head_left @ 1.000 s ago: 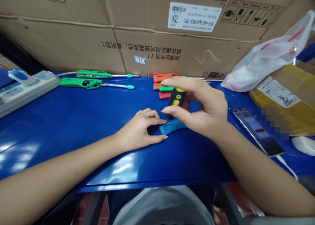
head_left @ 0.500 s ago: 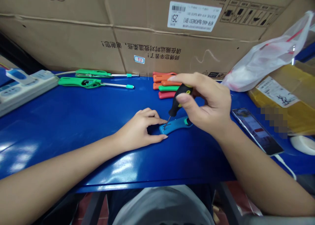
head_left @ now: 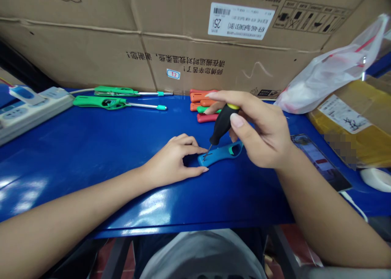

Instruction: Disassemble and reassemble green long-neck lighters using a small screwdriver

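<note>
My left hand (head_left: 180, 159) pinches the near end of a blue lighter casing (head_left: 218, 154) between thumb and forefinger, pressing it on the table. In my right hand (head_left: 259, 128) is a black screwdriver (head_left: 222, 126) with a yellow band, tilted, its handle between thumb and fingers. The slim shaft reaches down to the left end of the blue casing, beside a dark slot. A teal trigger piece shows in the opening at the casing's right end. Behind the right fingers lie orange, green and red casings (head_left: 208, 117), partly covered.
Two green long-nosed lighters (head_left: 100, 103) lie at the back left beside a white power strip (head_left: 33, 112). A large cardboard box (head_left: 171, 30) walls off the back. At the right are a phone (head_left: 320, 163), a plastic bag (head_left: 332, 75) and a taped parcel (head_left: 366, 128).
The fingers of my right hand have shifted round the screwdriver handle, and the hand has moved slightly right. More of the casing's right end shows. My left hand stays in place.
</note>
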Action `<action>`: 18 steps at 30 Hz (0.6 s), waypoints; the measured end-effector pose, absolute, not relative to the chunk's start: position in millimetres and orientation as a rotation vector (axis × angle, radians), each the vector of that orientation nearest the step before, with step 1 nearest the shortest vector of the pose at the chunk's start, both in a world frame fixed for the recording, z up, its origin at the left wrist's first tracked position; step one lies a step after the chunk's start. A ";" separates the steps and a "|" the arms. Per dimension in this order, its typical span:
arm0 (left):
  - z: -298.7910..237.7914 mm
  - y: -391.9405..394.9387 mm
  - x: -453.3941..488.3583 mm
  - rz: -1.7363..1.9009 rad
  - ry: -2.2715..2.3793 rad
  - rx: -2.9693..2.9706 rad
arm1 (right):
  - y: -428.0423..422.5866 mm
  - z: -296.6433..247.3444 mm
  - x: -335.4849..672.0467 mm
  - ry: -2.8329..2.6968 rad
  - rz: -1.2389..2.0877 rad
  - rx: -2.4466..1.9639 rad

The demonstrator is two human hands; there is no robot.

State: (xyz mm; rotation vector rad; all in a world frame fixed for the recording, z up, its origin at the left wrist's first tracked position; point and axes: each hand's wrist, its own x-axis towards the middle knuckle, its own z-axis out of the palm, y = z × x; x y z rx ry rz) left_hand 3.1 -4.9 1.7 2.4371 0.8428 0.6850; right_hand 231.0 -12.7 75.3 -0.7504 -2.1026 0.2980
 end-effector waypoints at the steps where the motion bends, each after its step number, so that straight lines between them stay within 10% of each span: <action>1: 1.6 -4.7 3.2 0.681 0.844 2.435 | -13.3 75.5 231.6 -2.109 0.332 -0.768; 18: 0.9 -6.4 3.8 0.691 0.858 2.443 | -15.7 72.5 223.3 -2.109 0.121 -0.731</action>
